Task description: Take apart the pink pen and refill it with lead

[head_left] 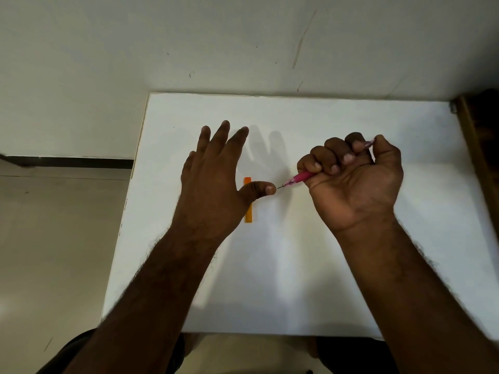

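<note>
The right hand (353, 179) is curled in a fist around the pink pen (299, 178). The pen's thin dark tip pokes out toward the left hand (213, 179) and sits just beside that thumb. The left hand is flat, back up, with its fingers spread out straight, holding nothing. An orange lead case (248, 209) lies on the white table (324, 265), partly hidden under the left thumb, near the pen's tip.

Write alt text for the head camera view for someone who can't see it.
A right hand grips a pink pen, tip toward the left hand's thumb. The left hand is open above a white table; an orange case lies underneath.
</note>
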